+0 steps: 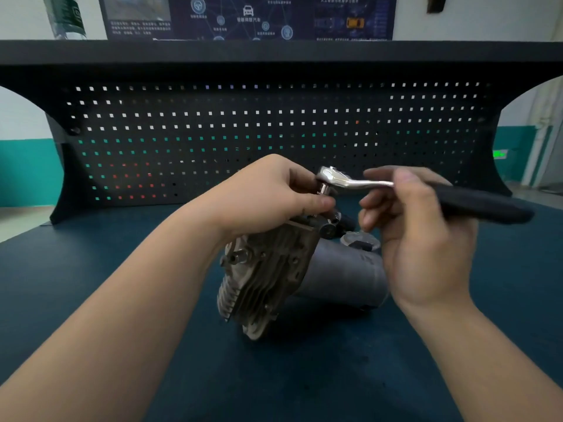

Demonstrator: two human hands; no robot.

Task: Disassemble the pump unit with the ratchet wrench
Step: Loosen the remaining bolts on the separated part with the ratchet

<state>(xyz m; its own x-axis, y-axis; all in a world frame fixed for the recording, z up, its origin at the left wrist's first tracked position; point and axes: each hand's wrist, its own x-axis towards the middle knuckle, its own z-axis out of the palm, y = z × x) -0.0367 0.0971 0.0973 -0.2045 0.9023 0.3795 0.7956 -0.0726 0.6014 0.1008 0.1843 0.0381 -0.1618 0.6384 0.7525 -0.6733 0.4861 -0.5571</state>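
The pump unit (268,278) lies on the dark blue bench top (91,269), its finned metal head toward me and its grey cylindrical motor (344,269) to the right. A ratchet wrench (350,181) with a chrome head and black handle stands on a socket at the pump's upper end. My left hand (268,196) rests on the pump top and pinches the socket under the wrench head. My right hand (417,233) holds the wrench shaft near the start of the handle, fingers loosely curled round it and blurred.
A black pegboard back panel (274,132) rises behind the bench, with a shelf (274,51) over it. A clear bottle (65,16) stands on the shelf at the left. A small round metal part (359,239) lies behind the motor.
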